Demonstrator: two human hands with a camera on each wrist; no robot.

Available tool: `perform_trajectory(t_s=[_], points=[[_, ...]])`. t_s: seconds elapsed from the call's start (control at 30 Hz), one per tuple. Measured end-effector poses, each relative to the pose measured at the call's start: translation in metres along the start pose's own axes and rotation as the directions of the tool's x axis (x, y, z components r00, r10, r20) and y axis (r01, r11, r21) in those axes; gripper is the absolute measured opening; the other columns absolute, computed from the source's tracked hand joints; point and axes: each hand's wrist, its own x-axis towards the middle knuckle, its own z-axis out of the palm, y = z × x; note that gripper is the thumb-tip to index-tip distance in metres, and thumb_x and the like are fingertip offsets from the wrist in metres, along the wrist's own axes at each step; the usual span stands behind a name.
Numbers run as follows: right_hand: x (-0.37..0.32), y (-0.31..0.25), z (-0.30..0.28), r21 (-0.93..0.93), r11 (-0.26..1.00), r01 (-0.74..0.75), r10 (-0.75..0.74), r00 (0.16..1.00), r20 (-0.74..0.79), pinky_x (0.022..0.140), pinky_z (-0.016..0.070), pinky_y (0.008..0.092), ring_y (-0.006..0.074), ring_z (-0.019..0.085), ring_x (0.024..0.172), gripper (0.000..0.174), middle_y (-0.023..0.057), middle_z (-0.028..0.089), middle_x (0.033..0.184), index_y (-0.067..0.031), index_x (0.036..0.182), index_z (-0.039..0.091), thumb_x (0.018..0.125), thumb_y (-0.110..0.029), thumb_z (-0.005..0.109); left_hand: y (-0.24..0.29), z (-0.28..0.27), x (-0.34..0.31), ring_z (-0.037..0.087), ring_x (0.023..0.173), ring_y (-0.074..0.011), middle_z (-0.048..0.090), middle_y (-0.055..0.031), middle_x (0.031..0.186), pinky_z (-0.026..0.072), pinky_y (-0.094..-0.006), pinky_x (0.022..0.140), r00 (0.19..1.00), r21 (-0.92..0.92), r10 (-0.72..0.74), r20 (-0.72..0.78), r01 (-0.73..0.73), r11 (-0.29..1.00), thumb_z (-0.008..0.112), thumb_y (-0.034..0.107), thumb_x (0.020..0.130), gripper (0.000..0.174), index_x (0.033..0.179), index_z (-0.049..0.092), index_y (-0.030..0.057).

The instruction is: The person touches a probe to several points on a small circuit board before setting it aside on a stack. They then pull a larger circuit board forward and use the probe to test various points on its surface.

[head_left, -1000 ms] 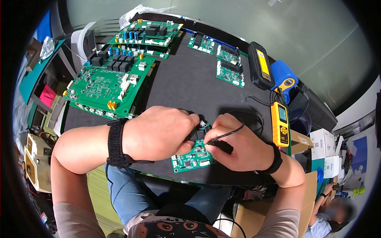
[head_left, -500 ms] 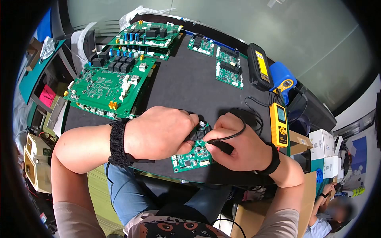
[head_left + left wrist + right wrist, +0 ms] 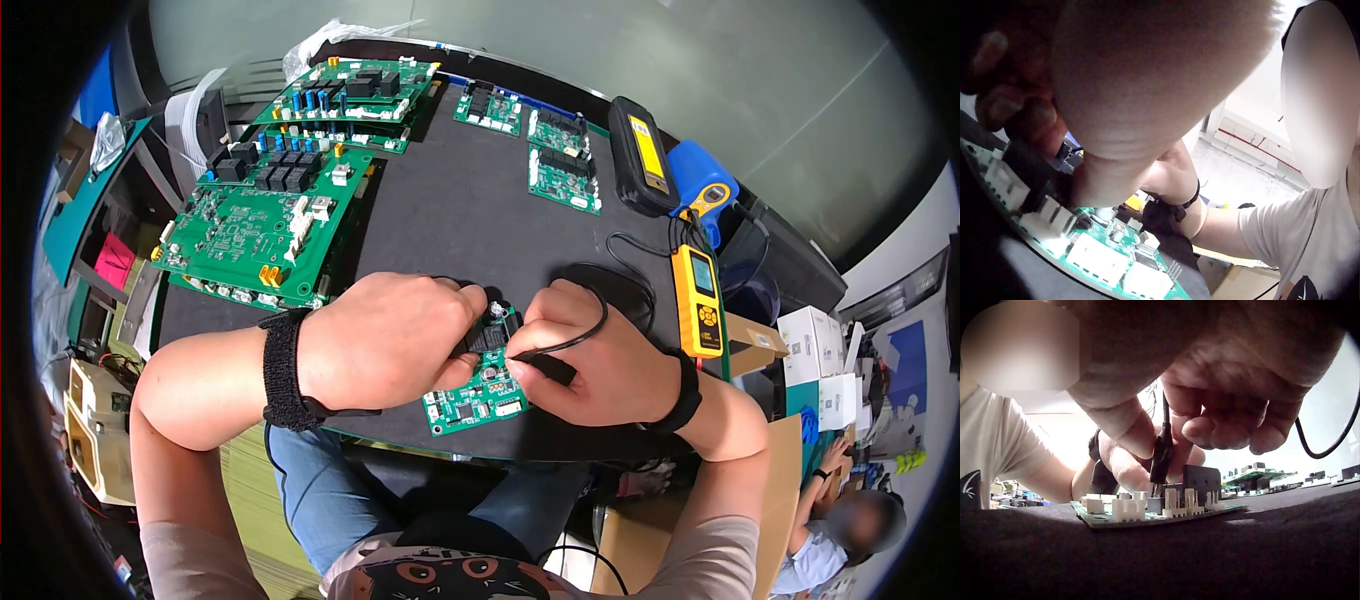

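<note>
Circuit board (image 3: 475,408) was supported flat on the bench (image 3: 440,220), presumably for steadiness; a black lead end (image 3: 1161,451) was pinched near-upright over it by the right hand (image 3: 608,355), seemingly for aim; whether anything was gripped by the left hand (image 3: 395,335) could not be told

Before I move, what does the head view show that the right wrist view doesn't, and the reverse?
Only head: the yellow meter, black case and blue device.
Only right wrist: the lower end of the black probe, pointing down at the small green board.
Both: that board, the black cable, the left grip and the right grip.
</note>
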Motion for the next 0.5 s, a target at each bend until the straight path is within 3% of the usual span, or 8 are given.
perform_trajectory(t_s=[0.1, 0.5], points=[[-0.0007, 0.002, -0.0001, -0.016, 1.0, 0.017, -0.017, 1.0, 0.002, 0.073, 0.0467, 0.0394, 0.0281, 0.055, 0.081, 0.02, 0.0083, 0.056, 0.091, -0.0093, 0.099, 0.065, 0.082, -0.009, 0.075, 0.0001, -0.0001, -0.0002, 0.066, 0.09, -0.0421, 0.067, -0.0197, 0.093, 0.0526, -0.0498, 0.077, 1.0, 0.001, 0.0, -0.001, 0.0, 1.0, 0.076, 0.023, 0.085, 0.033, 0.098, 0.057, -0.0008], [-0.0003, 0.002, 0.0011, -0.025, 1.0, 0.012, -0.011, 1.0, 0.017, 0.073, 0.0465, 0.0394, 0.028, 0.055, 0.082, 0.023, 0.0078, 0.056, 0.092, -0.0094, 0.099, 0.064, 0.08, -0.009, 0.076, 0.0005, -0.0014, -0.0005, 0.067, 0.091, -0.0421, 0.069, -0.0216, 0.091, 0.0538, -0.0495, 0.077, 1.0, 0.015, 0.028, 0.0, -0.028, 0.999, 0.072, 0.02, 0.087, 0.03, 0.1, 0.056, -0.0029]])
